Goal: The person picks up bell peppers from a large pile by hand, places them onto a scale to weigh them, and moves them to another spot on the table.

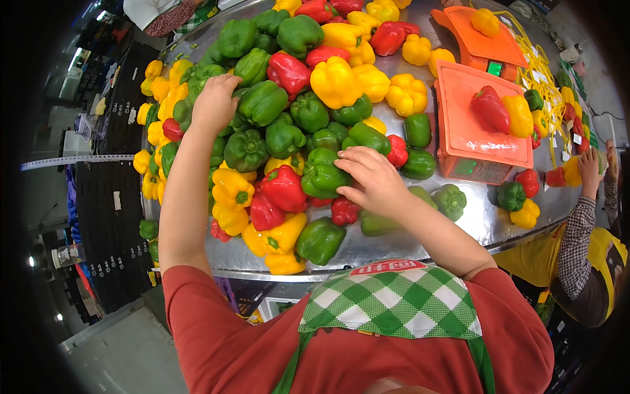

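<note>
A large heap of green, yellow and red bell peppers lies on a metal table before me. My left hand (215, 101) reaches over the heap's left side, its fingers bent against green bell peppers; the palm side is hidden. Beside its fingertips lies a green bell pepper (263, 103). Lower down, my right hand (374, 180) has its fingertips and thumb at the right side of another green bell pepper (322, 173); whether it grips the pepper is unclear. Near that hand are a red bell pepper (284, 188) and a yellow bell pepper (336, 82).
Two orange weighing scales (480, 111) (485, 42) stand at the right, with peppers on their platforms. Yellow tie strips (536, 74) hang beyond them. A co-worker's hand (589, 170) holds peppers at far right. Black crates (110, 221) stack left of the metal table (389, 248).
</note>
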Motion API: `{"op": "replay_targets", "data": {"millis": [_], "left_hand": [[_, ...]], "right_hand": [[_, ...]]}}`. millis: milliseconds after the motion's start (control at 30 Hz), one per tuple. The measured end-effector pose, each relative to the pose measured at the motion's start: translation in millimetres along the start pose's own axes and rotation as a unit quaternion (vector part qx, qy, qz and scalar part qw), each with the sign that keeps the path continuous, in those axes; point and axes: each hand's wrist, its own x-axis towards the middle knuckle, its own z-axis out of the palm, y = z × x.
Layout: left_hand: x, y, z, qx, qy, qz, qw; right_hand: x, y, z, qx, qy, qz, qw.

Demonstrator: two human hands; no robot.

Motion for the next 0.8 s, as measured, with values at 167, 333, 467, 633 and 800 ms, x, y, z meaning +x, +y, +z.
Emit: {"op": "replay_targets", "data": {"millis": [167, 333, 467, 633, 800], "left_hand": [[-3, 24, -14, 0.107, -0.095, 0.016, 0.99], [-25, 18, 12, 0.12, -0.028, -0.013, 0.992], [-15, 30, 15, 0.108, -0.035, -0.04, 0.993], [-10, 39, 10, 0.13, -0.077, -0.081, 0.985], [-20, 35, 23, 0.101, -0.033, -0.105, 0.989]], "right_hand": [[-11, 6, -11, -0.016, 0.032, -0.003, 0.999], [-25, 3, -9, 0.028, 0.069, 0.015, 0.997], [-49, 2, -20, 0.032, 0.092, 0.052, 0.994], [-81, -5, -33, 0.03, 0.109, 0.1, 0.988], [-118, -1, -83, 0.031, 0.115, 0.199, 0.973]]}}
